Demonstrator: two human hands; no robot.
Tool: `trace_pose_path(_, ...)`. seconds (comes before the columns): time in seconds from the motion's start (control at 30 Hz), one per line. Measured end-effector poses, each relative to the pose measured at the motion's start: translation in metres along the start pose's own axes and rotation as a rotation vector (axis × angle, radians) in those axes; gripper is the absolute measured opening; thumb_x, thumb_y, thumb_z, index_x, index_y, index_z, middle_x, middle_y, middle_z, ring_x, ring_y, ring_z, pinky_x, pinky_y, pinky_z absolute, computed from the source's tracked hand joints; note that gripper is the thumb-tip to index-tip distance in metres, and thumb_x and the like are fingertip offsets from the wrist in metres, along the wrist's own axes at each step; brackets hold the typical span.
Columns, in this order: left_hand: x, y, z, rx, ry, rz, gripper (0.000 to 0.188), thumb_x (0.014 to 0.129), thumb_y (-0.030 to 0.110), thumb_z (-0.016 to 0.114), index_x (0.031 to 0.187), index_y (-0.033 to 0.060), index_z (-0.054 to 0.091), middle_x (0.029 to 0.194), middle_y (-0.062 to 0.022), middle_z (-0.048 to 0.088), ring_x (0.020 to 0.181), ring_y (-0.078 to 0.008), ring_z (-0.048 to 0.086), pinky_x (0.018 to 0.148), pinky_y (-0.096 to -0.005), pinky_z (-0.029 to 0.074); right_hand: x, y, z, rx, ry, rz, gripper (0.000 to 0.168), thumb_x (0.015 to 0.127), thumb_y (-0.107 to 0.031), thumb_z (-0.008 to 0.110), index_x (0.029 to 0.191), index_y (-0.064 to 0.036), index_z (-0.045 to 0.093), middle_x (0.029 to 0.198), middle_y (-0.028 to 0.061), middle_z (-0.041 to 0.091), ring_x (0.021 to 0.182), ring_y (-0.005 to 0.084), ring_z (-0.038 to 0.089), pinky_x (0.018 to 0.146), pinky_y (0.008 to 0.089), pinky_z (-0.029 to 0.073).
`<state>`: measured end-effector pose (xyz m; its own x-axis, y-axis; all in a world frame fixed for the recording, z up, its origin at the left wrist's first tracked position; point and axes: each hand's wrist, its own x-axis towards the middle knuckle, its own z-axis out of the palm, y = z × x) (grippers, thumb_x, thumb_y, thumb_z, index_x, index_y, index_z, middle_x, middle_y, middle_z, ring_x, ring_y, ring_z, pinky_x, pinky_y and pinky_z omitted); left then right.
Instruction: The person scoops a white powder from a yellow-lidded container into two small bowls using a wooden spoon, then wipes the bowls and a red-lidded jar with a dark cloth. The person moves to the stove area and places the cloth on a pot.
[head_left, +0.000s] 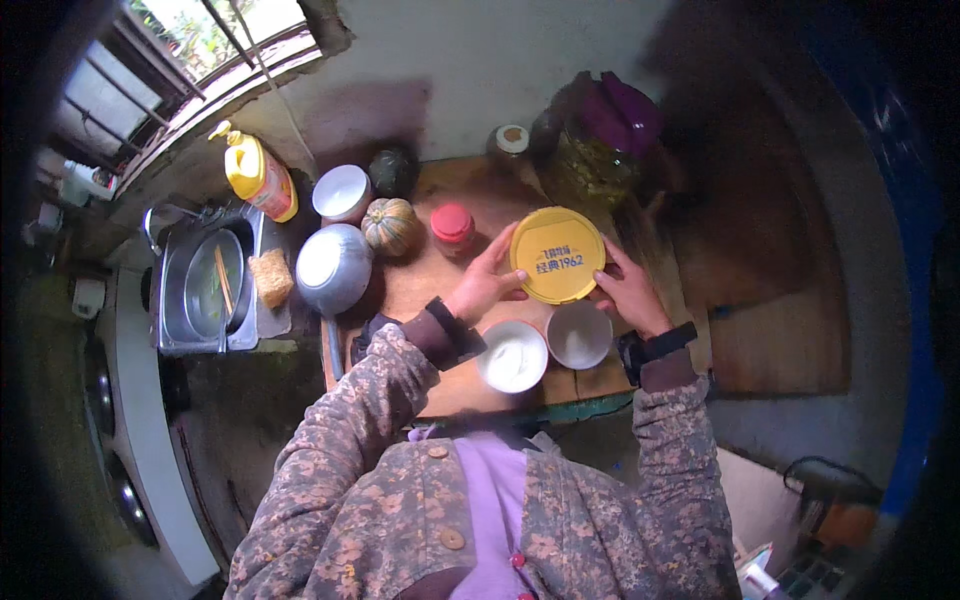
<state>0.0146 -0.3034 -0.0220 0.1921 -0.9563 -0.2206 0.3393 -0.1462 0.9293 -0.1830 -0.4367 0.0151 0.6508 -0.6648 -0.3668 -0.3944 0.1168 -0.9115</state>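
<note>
My left hand (486, 283) and my right hand (632, 291) grip opposite sides of a round yellow plastic lid (559, 279), which bears printed writing. Both thumbs press on its near rim. Whether a tub is beneath it is hidden. Just below the lid stand two bowls on the wooden table (442, 390). One bowl (513, 358) holds something white, perhaps powder. The other bowl (580, 337), close to my right wrist, has a little pale matter at its bottom. Beyond my left hand is a jar with a red lid (452, 223).
Left of the table, a sink (247, 343) holds a basin with chopsticks. A sponge (271, 278) and yellow pump bottle (259, 176) are beside it. An upturned saucepan (334, 277), striped pumpkin (389, 226) and white bowl (342, 191) line the left; a large purple-topped jar (622, 120) stands behind.
</note>
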Motion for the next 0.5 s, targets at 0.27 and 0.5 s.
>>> trace_pose_path(0.27, 0.025, 0.040, -0.014, -0.032, 0.060, 0.158, 0.068, 0.084, -0.006, 0.047, 0.143, 0.0121, 0.017, 0.140, -0.0051, 0.032, 0.122, -0.0193, 0.039, 0.091, -0.0326, 0.044, 0.050, -0.033, -0.002, 0.042, -0.040, -0.086, 0.059, 0.087, 0.000, 0.051, 0.139, -0.017, 0.031, 0.096, 0.0049, 0.057, 0.075, 0.0089, 0.058, 0.061, 0.0222, 0.052)
trace_pose_path(0.5, 0.031, 0.055, -0.070, -0.184, 0.168, 0.142, 0.067, 0.084, -0.008, 0.045, 0.142, 0.0120, 0.017, 0.144, -0.0066, 0.027, 0.127, -0.0192, 0.035, 0.091, -0.0334, 0.046, 0.104, -0.066, 0.045, -0.004, -0.089, -0.173, 0.059, 0.086, 0.002, 0.047, 0.139, -0.016, 0.031, 0.097, 0.0030, 0.058, 0.075, 0.0087, 0.057, 0.063, 0.0231, 0.050)
